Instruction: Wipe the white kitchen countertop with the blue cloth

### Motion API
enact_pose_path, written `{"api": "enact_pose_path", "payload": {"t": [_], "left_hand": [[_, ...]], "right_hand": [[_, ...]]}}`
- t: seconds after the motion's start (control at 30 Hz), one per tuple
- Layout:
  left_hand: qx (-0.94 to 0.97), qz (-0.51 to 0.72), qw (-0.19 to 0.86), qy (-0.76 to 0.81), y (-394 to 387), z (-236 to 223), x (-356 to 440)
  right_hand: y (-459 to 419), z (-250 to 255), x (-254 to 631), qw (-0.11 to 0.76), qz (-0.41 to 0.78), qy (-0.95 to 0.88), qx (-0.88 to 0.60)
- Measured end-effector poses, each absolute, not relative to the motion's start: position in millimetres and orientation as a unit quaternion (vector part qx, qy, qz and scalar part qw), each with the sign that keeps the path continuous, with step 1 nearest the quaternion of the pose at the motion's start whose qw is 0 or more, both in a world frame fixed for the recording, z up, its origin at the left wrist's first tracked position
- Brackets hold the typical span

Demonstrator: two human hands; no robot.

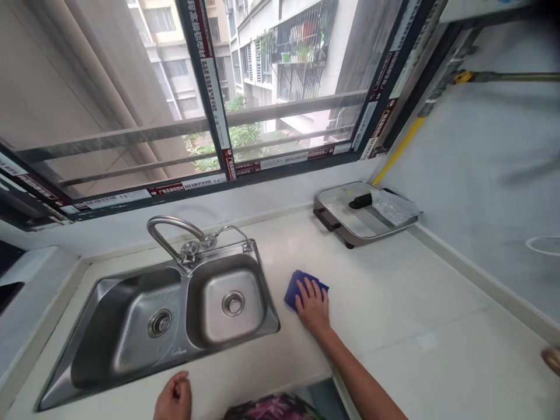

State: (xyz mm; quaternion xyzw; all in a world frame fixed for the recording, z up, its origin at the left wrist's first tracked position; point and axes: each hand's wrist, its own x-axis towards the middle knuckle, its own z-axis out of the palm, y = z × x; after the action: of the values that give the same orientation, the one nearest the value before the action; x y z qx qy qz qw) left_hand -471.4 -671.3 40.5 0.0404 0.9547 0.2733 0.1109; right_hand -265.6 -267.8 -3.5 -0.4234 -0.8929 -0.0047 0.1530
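My right hand (312,306) lies flat, fingers spread, on a folded blue cloth (294,287) on the white counter (394,303), just right of the steel double sink (109,356). My left hand (174,398) rests at the counter's front edge below the sink, fingers curled loosely, with nothing visible in them.
A curved steel tap (168,230) stands behind the sink. An electric pan with a glass lid (365,213) sits in the back right corner under the window (196,99). A yellow pipe (400,149) runs up the right wall. Something skin-coloured (552,359) shows at the right edge.
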Motion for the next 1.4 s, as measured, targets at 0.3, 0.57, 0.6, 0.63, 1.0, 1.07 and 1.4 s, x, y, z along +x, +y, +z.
{"api": "enact_pose_path", "payload": {"t": [0.3,0.57,0.6,0.63,1.0,1.07,1.4], "left_hand": [[0.316,0.412,0.131,0.844,-597,38,-429],[0.639,0.336,0.175,0.669,-516,34,-389],[0.663,0.323,0.172,0.653,-511,32,-385],[0.682,0.312,0.168,0.640,-507,30,-381],[0.716,0.295,0.201,0.600,-495,28,-374],[0.716,0.299,0.213,0.594,-494,30,-376],[0.730,0.289,0.229,0.576,-490,26,-381]], "right_hand": [[-342,-4,-175,0.146,-0.007,-0.890,-0.431],[-388,1,-75,0.097,-0.023,-0.829,-0.550],[-396,1,-62,0.092,-0.024,-0.817,-0.569],[-405,1,-48,0.089,-0.025,-0.804,-0.588],[-495,-12,14,0.134,-0.082,-0.656,-0.738],[-487,-10,5,0.128,-0.085,-0.639,-0.754],[-385,0,-41,0.111,-0.068,-0.597,-0.792]]}}
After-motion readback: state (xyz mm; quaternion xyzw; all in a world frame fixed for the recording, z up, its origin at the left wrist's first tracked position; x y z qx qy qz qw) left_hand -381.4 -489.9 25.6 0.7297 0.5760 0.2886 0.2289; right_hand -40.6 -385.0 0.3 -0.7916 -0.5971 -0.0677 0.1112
